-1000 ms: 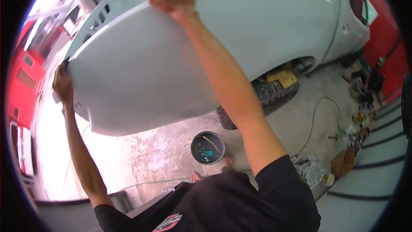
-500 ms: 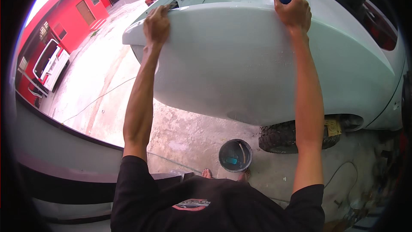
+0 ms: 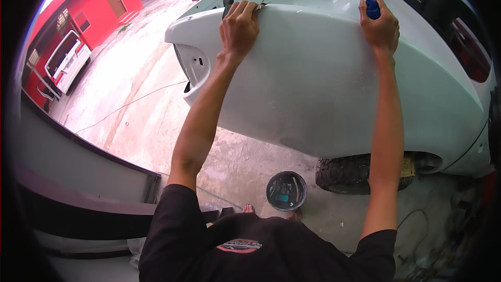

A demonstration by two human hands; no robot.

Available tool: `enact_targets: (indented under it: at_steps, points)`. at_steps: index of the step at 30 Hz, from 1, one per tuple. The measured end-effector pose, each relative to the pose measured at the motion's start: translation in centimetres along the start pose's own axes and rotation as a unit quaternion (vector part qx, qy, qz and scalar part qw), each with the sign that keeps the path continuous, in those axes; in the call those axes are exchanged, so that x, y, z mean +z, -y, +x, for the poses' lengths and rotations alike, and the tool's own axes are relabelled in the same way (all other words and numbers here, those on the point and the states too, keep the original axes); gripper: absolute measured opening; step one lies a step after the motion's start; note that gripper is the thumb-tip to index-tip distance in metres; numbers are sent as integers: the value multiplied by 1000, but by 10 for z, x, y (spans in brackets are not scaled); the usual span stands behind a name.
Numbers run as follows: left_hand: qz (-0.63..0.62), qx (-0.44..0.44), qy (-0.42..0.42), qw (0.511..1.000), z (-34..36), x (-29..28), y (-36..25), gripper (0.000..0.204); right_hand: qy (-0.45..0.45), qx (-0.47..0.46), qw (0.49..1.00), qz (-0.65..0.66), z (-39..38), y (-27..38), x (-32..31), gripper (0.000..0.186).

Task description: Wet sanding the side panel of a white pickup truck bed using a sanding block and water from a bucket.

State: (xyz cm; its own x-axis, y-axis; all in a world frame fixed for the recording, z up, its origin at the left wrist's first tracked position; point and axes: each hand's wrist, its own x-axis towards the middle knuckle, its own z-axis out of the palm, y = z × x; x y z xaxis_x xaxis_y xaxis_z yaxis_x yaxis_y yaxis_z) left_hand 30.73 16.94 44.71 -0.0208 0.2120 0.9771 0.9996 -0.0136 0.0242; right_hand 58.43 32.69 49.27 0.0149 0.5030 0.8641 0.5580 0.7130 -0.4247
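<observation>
A white pickup truck's bed side panel [image 3: 308, 68] spans the middle, its pale surface dull and lightly speckled. Along the panel's top edge, my left hand [image 3: 240, 28] bends its fingers over the rim, closed on a dark flat piece [image 3: 228, 5] that sticks out on both sides; its kind is unclear. Farther right, my right hand [image 3: 382, 28] wraps round a blue lump [image 3: 372, 9], soft-looking like a bunched cloth or sponge, at the same edge. Fingers hide much of both items.
Below the panel stands a black bucket [image 3: 286, 191] holding water and a turquoise item, beside my feet. A truck tire [image 3: 342, 176] is right of it. A grey panel with a dark frame [image 3: 88, 214] lies at lower left. A hose [image 3: 425, 230] curls on the floor at right.
My left hand has slid right along the panel's top edge with the dark piece, closer to my right hand. The whole view has shifted a little, so the truck appears farther right.
</observation>
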Motion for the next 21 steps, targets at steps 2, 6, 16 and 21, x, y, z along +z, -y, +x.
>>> enact_targets:
  at_steps: [2, 6, 16, 21]
  points:
    - [20, -12, 24, 999, 2, -20, 49, 10, 6, -2, 1000, 4, -1, 3, -1, 28]
    - [167, -88, 11, 982, -3, -41, 104, 15, 10, -16, 1000, -17, 0, 19, 10, 29]
    - [121, -134, 123, 976, 6, -55, 101, 25, 15, -8, 1000, 16, -2, 3, -2, 29]
    - [193, -291, 139, 927, 43, -112, 146, 36, 19, -20, 1000, -5, -1, 12, 5, 29]
